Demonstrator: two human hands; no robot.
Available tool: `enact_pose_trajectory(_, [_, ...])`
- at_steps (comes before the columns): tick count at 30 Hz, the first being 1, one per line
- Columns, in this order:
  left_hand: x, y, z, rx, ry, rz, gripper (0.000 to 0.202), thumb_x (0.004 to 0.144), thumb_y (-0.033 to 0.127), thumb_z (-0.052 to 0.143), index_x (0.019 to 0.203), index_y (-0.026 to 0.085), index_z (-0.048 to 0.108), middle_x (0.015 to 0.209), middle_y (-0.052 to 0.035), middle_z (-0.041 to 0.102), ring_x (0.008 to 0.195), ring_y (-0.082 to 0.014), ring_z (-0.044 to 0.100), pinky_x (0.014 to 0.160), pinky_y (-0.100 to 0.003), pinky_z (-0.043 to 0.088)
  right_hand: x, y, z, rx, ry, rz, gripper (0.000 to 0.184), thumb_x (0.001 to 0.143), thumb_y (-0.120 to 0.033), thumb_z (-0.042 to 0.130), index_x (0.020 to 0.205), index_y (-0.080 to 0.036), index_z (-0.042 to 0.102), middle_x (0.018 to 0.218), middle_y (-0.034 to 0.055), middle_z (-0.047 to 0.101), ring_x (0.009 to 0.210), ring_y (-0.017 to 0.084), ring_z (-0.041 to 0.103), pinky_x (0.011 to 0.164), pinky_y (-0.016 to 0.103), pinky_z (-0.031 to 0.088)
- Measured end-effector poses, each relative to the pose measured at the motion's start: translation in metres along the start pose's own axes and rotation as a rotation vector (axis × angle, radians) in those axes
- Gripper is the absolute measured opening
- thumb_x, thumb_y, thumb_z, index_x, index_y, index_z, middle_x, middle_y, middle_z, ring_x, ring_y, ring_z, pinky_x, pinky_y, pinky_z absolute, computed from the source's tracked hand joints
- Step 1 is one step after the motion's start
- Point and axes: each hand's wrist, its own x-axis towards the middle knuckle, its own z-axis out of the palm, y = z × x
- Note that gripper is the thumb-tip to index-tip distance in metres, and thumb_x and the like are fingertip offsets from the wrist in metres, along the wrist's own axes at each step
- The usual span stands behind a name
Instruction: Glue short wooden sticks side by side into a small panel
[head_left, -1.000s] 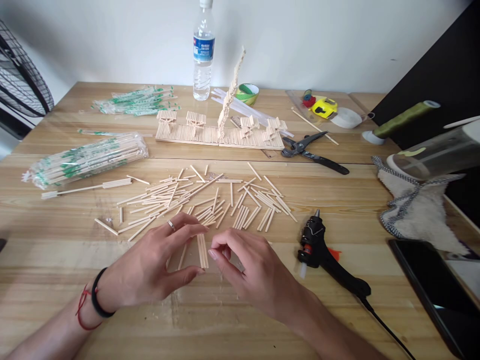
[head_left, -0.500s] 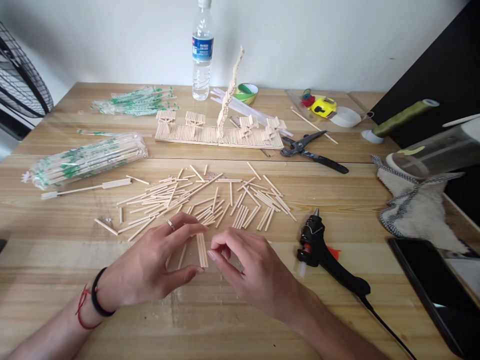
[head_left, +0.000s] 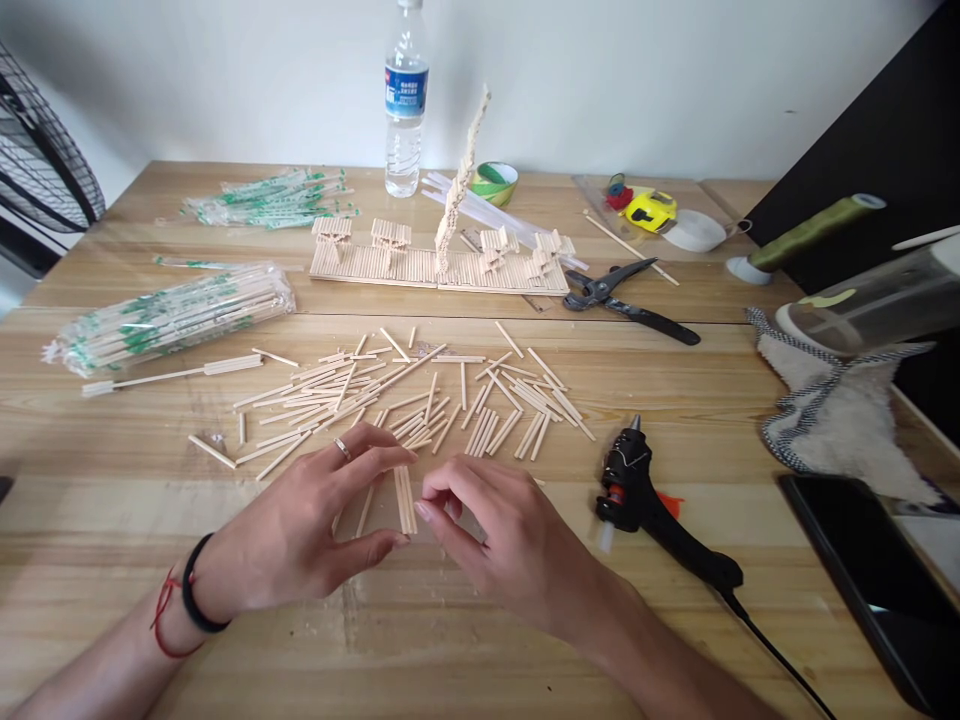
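My left hand [head_left: 322, 510] holds a small row of short wooden sticks [head_left: 405, 500] by its two ends, thumb at the near end and fingertips at the far end. Just right of the row, my right hand [head_left: 502, 530] is curled with thumb and forefinger close together; whether anything is between them is hidden. Many loose cut sticks [head_left: 322, 400] lie scattered beyond both hands. Farther back stands a model built of sticks [head_left: 382, 265], with a long flat base, several small table-like pieces and a tall, leaning, jagged column.
A black glue gun [head_left: 637, 500] and a phone [head_left: 855, 570] lie on the right. Pliers [head_left: 607, 290], a yellow tape measure [head_left: 650, 212] and a water bottle [head_left: 405, 130] are toward the back. Bagged sticks [head_left: 180, 315] lie at left. A fan [head_left: 45, 150] stands beyond the left edge.
Both hands and the row of sticks stay almost still. The view has shifted very slightly.
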Motion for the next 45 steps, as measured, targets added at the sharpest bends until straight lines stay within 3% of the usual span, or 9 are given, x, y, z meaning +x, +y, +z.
enact_pose_trajectory(17, [-0.0006,0.0004,0.0002,0.046,-0.018,0.015,0.05,0.1,0.022,0.07,0.146,0.025,0.051,0.141,-0.0106,0.063,0.125,-0.0265,0.07,0.101,-0.039,0.061,0.0007,0.0003,0.0011,0.012,-0.054,0.031,0.017,0.104,-0.011,0.062,0.09,-0.021,0.06,0.077,-0.0028,0.061,0.065,0.015,0.052,0.067,0.028,0.042])
enact_pose_trajectory(45, [-0.0018,-0.0001,0.0005,0.04,-0.063,0.002,0.048,0.099,0.022,0.073,0.144,0.023,0.055,0.138,-0.0113,0.065,0.117,-0.027,0.072,0.096,-0.038,0.06,0.0014,0.0004,-0.0009,-0.001,-0.142,0.055,0.018,0.105,-0.012,0.064,0.089,-0.021,0.063,0.081,0.0,0.067,0.068,0.016,0.058,0.068,0.029,0.046])
